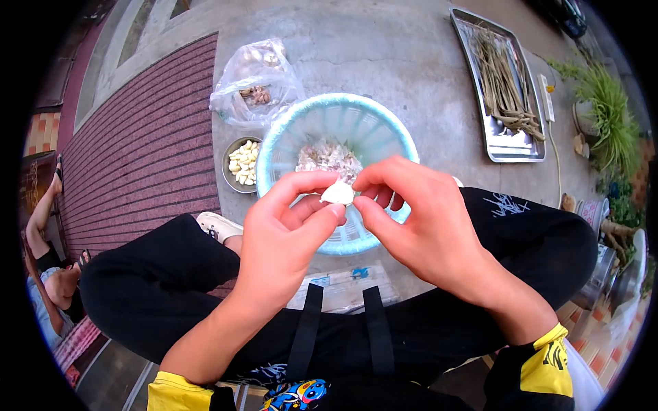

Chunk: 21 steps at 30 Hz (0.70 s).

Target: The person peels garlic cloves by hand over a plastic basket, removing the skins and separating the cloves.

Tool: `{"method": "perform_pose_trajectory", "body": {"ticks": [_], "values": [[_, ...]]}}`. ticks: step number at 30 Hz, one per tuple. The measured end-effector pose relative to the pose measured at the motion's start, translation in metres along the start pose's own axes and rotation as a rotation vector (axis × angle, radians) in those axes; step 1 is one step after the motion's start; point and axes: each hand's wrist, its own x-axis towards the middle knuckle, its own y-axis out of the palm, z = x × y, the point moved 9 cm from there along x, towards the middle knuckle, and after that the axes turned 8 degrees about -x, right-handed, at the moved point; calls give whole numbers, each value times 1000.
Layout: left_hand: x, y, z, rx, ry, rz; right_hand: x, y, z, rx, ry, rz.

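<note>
Between my hands, over the basket, is a white garlic clove (338,194). My left hand (284,216) pinches it from the left between thumb and fingers. At its right edge, the thumb and index finger of my right hand (411,209) are closed on it. Below sits a light blue plastic basket (283,130) with a pile of papery garlic skins (329,156) at its bottom. A metal bowl (228,163) of peeled garlic cloves (243,162) stands against the basket's left side. Behind the bowl lies a clear plastic bag (229,103) with garlic bulbs and reddish-brown bits in it.
A metal tray (490,133) of dried stalks (504,82) lies at the upper right, beside a white power strip (546,99) and a potted plant (606,113). A ribbed reddish mat (154,130) covers the floor at left. Another person's leg (44,205) shows at far left.
</note>
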Motion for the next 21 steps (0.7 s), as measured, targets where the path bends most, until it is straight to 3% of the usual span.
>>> {"method": "perform_pose_trajectory", "body": {"ticks": [4,7,12,15,17,19,21], "values": [[-2,2,-5,86,36,-11,1,0,0,12,40,29],[-2,9,-12,251,182,60,-2,2,-4,5,73,45],[-4,10,-1,137,52,29,-4,8,-11,-2,124,53],[-3,8,7,-66,-95,6,-2,-1,-9,-17,71,-36],[-3,6,7,-46,-76,-4,-1,-5,-6,-77,25,-41],[-3,1,9,-30,-70,-24,-1,-5,-3,-33,63,-1],[1,4,-6,297,106,25,-3,5,-14,99,329,136]]}}
